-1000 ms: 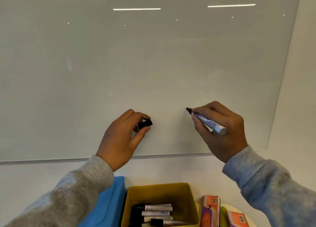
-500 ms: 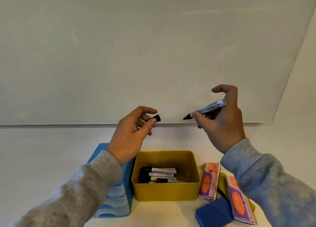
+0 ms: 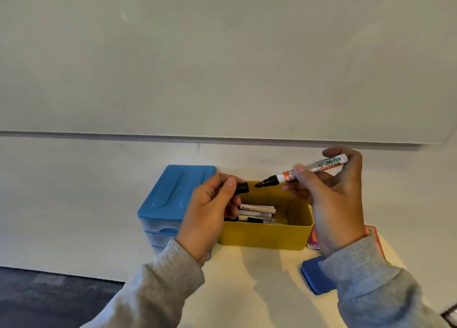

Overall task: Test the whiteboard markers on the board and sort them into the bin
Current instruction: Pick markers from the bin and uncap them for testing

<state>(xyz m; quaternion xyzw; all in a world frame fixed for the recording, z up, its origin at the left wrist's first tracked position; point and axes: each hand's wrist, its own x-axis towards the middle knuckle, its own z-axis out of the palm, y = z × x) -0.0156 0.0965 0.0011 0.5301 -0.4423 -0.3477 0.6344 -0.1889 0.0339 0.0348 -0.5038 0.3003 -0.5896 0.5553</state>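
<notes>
Fingers of the right hand (image 3: 331,204) pinch an uncapped marker (image 3: 306,170), its black tip aimed toward 9 o'clock above the yellow bin (image 3: 262,236). Fingers of the left hand (image 3: 210,209) clamp the black cap (image 3: 241,188), just apart from that tip. Several markers (image 3: 257,212) lie in the bin on the bench (image 3: 247,278). At the bin's 9 o'clock stands a blue drawer box (image 3: 170,194); the whiteboard (image 3: 222,55) hangs above.

Your hands hover over the yellow bin (image 3: 262,236), its right half open above the markers (image 3: 257,212) piled left. The blue drawer unit (image 3: 173,194) walls the bin's left; cartons (image 3: 373,236) and a blue eraser (image 3: 314,275) crowd its right. Bare desk (image 3: 252,285) lies in front.
</notes>
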